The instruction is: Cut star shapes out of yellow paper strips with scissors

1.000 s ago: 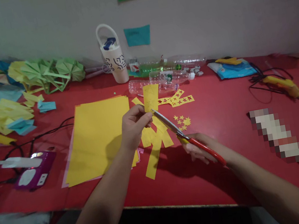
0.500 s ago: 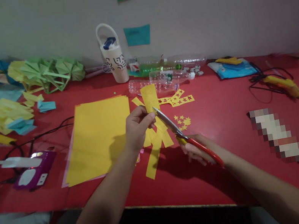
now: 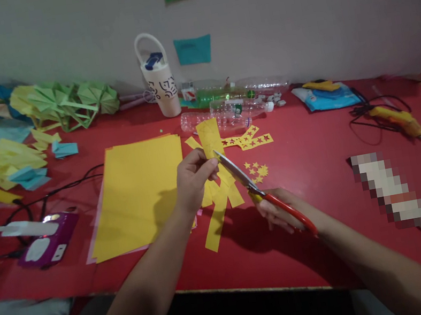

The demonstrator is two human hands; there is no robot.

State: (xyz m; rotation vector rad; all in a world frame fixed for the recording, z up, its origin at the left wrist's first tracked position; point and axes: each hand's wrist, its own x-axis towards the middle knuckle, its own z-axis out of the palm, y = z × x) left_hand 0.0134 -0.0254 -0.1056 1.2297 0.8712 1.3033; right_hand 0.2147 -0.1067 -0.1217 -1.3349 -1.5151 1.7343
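Between the thumb and fingers of my left hand [image 3: 196, 173] is a yellow paper strip [image 3: 209, 135], its upper part standing clear of the fingertips. My right hand [image 3: 277, 210] is closed round the red-handled scissors [image 3: 256, 187], whose blade tips touch the strip beside my left thumb. Below lie loose yellow paper strips [image 3: 217, 227]. Small cut paper stars [image 3: 260, 170] form a little heap to the right. Strips with star-shaped holes [image 3: 257, 141] rest just behind the heap.
A stack of yellow paper sheets [image 3: 142, 186] lies left of my hands. Clear plastic bottles [image 3: 223, 114] and a white tumbler [image 3: 164, 89] stand or lie at the back. A purple power socket [image 3: 50, 243] is at left, a yellow glue gun [image 3: 397, 122] at right.
Hands, strip and scissors keep nearly the same pose. The red scissor handle has swung very slightly down and outward; the whole view has shifted a little.
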